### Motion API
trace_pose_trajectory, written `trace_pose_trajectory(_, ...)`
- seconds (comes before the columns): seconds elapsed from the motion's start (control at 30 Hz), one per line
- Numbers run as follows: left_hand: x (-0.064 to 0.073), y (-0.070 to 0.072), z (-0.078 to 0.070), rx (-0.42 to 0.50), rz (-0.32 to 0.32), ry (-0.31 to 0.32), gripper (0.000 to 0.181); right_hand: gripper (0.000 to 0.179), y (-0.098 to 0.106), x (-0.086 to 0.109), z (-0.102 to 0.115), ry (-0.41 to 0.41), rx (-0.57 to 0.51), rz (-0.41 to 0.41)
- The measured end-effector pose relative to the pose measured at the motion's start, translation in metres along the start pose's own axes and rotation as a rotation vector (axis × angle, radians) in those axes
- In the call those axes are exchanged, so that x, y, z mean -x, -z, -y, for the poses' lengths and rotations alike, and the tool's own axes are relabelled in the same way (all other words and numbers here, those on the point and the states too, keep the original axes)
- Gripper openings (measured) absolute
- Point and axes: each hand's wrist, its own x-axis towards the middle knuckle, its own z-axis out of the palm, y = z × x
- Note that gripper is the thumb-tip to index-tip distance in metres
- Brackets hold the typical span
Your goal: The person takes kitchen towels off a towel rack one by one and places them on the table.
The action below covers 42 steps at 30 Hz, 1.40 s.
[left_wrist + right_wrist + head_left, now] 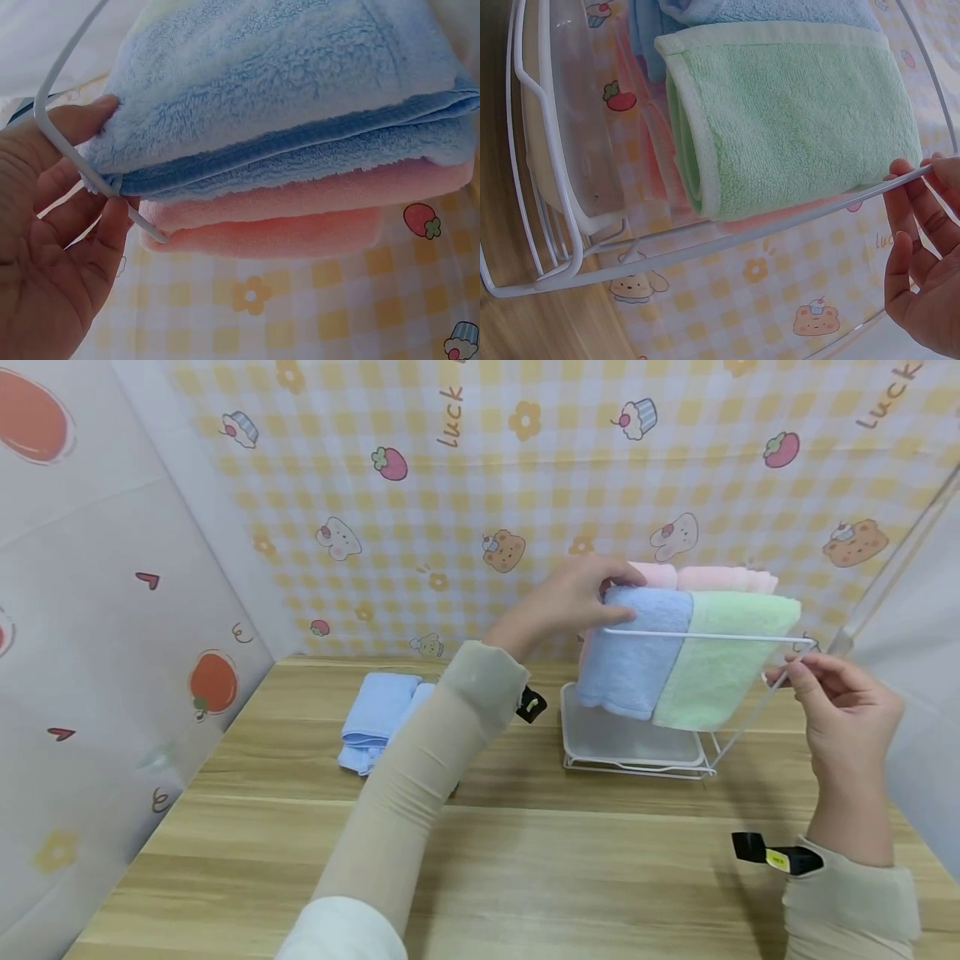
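Note:
A blue towel [637, 652] and a green towel [727, 660] hang folded over the top of a white wire rack [708, 636]. Behind them, pink towels [723, 578] hang as well. My left hand [573, 597] pinches the upper left edge of the blue towel, its thumb on the cloth. In the left wrist view a rack wire [56, 135] crosses between thumb and fingers. With thumb and fingertips, my right hand [855, 702] grips the rack's slanting side wire [780, 223], near its upper corner. The green towel [795, 120] lies just beside that hand's fingertips.
Folded blue towels [378, 706] lie on the wooden table [600, 868] at left, partly hidden by my left forearm. A shallow whitish tray [637, 739] forms the rack's base. A checked yellow backdrop [450, 510] stands close behind the rack.

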Motion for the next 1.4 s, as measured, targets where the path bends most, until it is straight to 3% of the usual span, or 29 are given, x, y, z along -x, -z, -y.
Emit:
trace_pose_trajectory(0.23, -0.002, -0.004, -0.002, -0.041, -0.042, 0.017, 0.038, 0.015, 0.0, 0.0, 0.0, -0.008, 0.006, -0.01)
trace_pose_trajectory(0.53, 0.002, -0.011, -0.001, 0.003, -0.206, -0.002, 0.028, 0.015, 0.002, 0.0, 0.002, -0.026, 0.031, -0.019)
trace_pose_trajectory(0.9, 0.004, -0.016, 0.002, 0.09, -0.289, -0.064, 0.026, 0.018, 0.001, 0.0, 0.002, -0.005, 0.063, 0.001)
trace_pose_trajectory(1.4, 0.005, -0.017, 0.002, 0.138, -0.349, -0.078, 0.023, 0.015, 0.002, -0.001, 0.001, -0.001, 0.031, -0.004)
